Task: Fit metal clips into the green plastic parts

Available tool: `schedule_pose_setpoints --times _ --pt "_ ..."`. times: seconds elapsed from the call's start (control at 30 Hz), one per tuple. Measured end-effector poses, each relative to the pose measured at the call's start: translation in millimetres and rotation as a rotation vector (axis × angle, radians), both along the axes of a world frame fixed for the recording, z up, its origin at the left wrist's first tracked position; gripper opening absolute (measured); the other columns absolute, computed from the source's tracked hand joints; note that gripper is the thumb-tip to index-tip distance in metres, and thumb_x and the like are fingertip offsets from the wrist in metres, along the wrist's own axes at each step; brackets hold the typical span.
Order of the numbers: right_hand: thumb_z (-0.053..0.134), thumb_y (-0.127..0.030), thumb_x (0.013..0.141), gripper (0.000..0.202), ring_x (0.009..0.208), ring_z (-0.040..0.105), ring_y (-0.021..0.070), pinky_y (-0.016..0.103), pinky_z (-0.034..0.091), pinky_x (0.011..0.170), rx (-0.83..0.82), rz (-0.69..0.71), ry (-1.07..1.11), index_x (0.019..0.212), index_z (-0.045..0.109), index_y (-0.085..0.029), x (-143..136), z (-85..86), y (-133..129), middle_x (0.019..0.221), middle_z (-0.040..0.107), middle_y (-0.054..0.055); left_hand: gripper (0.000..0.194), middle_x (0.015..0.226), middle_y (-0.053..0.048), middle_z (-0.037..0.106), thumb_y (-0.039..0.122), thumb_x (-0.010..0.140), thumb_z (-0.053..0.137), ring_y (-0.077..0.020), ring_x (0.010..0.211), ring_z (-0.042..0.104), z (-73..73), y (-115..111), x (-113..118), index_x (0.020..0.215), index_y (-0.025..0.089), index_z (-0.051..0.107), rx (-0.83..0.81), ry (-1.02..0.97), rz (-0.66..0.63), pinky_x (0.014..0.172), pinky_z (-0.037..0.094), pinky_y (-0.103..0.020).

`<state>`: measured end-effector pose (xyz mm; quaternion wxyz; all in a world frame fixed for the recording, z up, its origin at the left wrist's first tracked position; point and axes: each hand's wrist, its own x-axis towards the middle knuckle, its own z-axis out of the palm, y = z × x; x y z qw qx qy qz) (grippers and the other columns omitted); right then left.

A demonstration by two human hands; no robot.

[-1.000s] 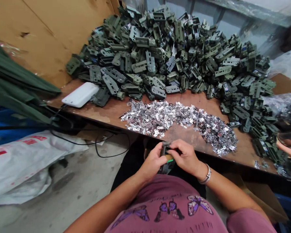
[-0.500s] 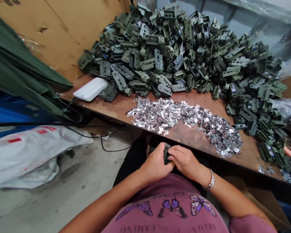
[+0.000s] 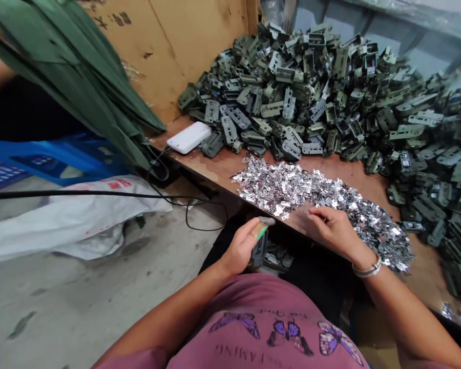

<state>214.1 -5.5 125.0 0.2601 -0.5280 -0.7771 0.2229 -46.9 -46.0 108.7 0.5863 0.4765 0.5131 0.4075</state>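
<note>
My left hand (image 3: 243, 247) is closed around a dark grey-green plastic housing (image 3: 258, 252) in front of my lap, below the table's edge. A bright green patch shows by the thumb. Over the front of the table, my right hand (image 3: 335, 228) has thumb and forefinger brought together at the near side of a heap of small shiny metal clips (image 3: 276, 185). Whether a clip sits between those fingertips is too small to tell. In the lap under the housing lie more small pieces (image 3: 278, 256), partly hidden.
A large pile of similar green housings (image 3: 288, 105) covers the back and right of the brown table (image 3: 211, 166). A white power bank (image 3: 189, 137) with a black cable (image 3: 100, 193) lies at its left end. A white sack (image 3: 80, 215) and blue crate (image 3: 61, 159) stand left.
My right hand has left the housing and moved right, up to the metal clips. My left hand still holds the housing. The view has turned left, showing another person's arm there.
</note>
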Motion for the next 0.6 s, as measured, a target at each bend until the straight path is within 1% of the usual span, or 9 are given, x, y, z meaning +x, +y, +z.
schedule_pose_setpoints --times 0.07,0.13,0.23,0.27,0.33,0.4,0.47,0.53,0.6 --pt "0.057 -0.028 0.088 0.018 0.077 0.069 0.0197 0.032 0.053 0.073 0.034 -0.036 -0.026 0.094 0.072 -0.019 -2 3.2 30 0.088 0.075 0.006 0.048 0.056 -0.003 0.056 0.057 0.086 0.045 -0.0153 0.049 0.052 -4.2 1 -3 0.066 0.017 0.059 -0.231 -0.146 0.041 0.049 0.041 -0.027" --pt "0.06 -0.028 0.085 0.019 0.076 0.068 0.0207 0.034 0.053 0.074 0.061 -0.084 -0.049 0.096 0.071 -0.017 -8 3.9 61 0.086 0.074 0.007 0.049 0.052 -0.003 0.057 0.06 0.083 0.046 -0.0143 0.042 0.051 -7.4 1 -6 0.064 0.016 0.058 -0.372 -0.267 0.085 0.043 0.041 -0.026" --pt "0.061 -0.027 0.083 0.026 0.078 0.066 0.0221 0.036 0.052 0.076 0.103 -0.149 -0.09 0.104 0.068 -0.014 -21 1.8 101 0.091 0.071 0.01 0.044 0.055 -0.001 0.059 0.061 0.076 0.056 -0.0128 0.041 0.052 -13.7 2 -11 0.074 0.017 0.059 -0.417 -0.366 0.056 0.042 0.041 -0.024" --pt "0.061 -0.028 0.083 0.03 0.081 0.065 0.0229 0.037 0.052 0.078 0.126 -0.17 -0.102 0.108 0.066 -0.013 -25 0.9 113 0.096 0.07 0.012 0.042 0.054 0.001 0.057 0.059 0.076 0.059 -0.0118 0.04 0.049 -17.6 3 -12 0.074 0.017 0.059 -0.407 -0.338 0.008 0.041 0.039 -0.023" --pt "0.061 -0.029 0.084 0.038 0.091 0.064 0.025 0.039 0.051 0.084 0.174 -0.213 -0.131 0.117 0.062 -0.011 -35 -0.7 133 0.108 0.066 0.016 0.038 0.05 0.004 0.051 0.054 0.076 0.063 -0.0102 0.04 0.044 -29.4 6 -10 0.069 0.017 0.058 -0.326 -0.176 -0.113 0.042 0.033 -0.022" --pt "0.061 -0.03 0.085 0.044 0.105 0.059 0.0278 0.04 0.048 0.092 0.199 -0.253 -0.186 0.123 0.057 -0.009 -45 -2.4 150 0.116 0.061 0.019 0.038 0.051 0.005 0.046 0.05 0.076 0.066 -0.0115 0.048 0.045 -44.9 11 -3 0.059 0.018 0.054 -0.172 0.037 -0.168 0.05 0.035 -0.023" --pt "0.063 -0.032 0.085 0.049 0.114 0.055 0.0298 0.041 0.045 0.098 0.195 -0.295 -0.271 0.127 0.053 -0.007 -56 -5.1 164 0.12 0.058 0.02 0.037 0.057 0.003 0.049 0.05 0.074 0.067 -0.0165 0.062 0.052 -60.6 17 9 0.058 0.019 0.055 -0.079 0.166 -0.188 0.063 0.043 -0.027" --pt "0.065 -0.032 0.084 0.051 0.115 0.054 0.0309 0.04 0.045 0.097 0.167 -0.334 -0.37 0.128 0.052 -0.008 -65 -8.4 175 0.121 0.057 0.02 0.033 0.079 -0.003 0.062 0.051 0.072 0.07 -0.0246 0.086 0.059 -72.6 21 24 0.076 0.018 0.065 -0.043 0.199 -0.195 0.081 0.046 -0.034" --pt "0.063 -0.026 0.084 0.047 0.109 0.057 0.03 0.038 0.047 0.09 0.121 -0.349 -0.445 0.128 0.052 -0.011 -67 -10.9 186 0.12 0.057 0.019 0.049 0.108 -0.011 0.064 0.051 0.069 0.074 -0.0315 0.114 0.054 -79.3 23 38 0.105 0.019 0.066 0.01 0.184 -0.221 0.099 0.04 -0.04"
